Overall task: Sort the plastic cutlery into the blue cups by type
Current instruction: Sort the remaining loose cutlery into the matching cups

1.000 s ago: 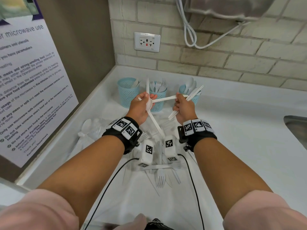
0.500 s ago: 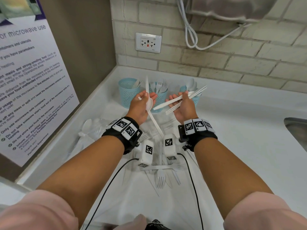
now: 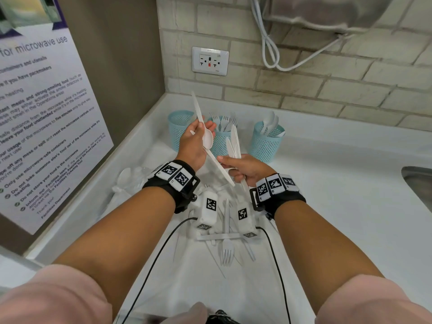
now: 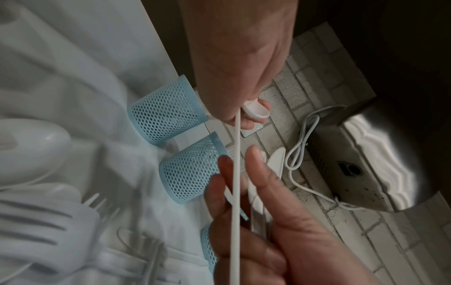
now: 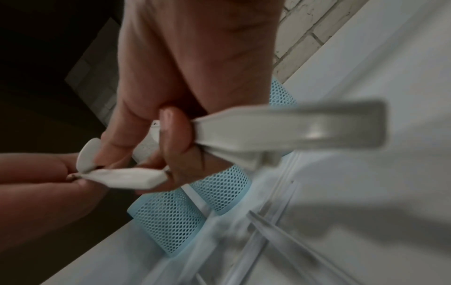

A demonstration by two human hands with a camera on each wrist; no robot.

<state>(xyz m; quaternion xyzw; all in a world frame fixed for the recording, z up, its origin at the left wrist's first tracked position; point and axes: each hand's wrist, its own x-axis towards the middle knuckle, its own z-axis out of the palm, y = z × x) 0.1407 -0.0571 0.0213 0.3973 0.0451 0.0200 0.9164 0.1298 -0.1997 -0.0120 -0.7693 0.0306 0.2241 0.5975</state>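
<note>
My left hand [image 3: 197, 139] grips a white spoon [image 3: 208, 139] by its bowl, handle slanting down to the right, and also holds a knife-like piece [image 3: 196, 106] that points up. My right hand [image 3: 238, 169] grips a bundle of knives [image 3: 235, 141] upright, its thumb and forefinger on either side of the spoon handle [image 4: 235, 173]. Behind them stand three blue mesh cups: the left cup [image 3: 180, 129], the middle cup [image 3: 221, 143] with forks, and the right cup [image 3: 265, 146] with spoons.
Loose white cutlery, a fork [image 3: 226, 252] among it, lies on the white counter [image 3: 339, 206] under my wrists. A crumpled clear bag [image 3: 131, 181] sits at the left wall. A steel sink [image 3: 420, 183] is at the right edge. A wall socket [image 3: 210, 60] is behind.
My right hand swung its knives from pointing right to upright and moved left and nearer, up to the spoon handle. My left hand stayed put with the spoon.
</note>
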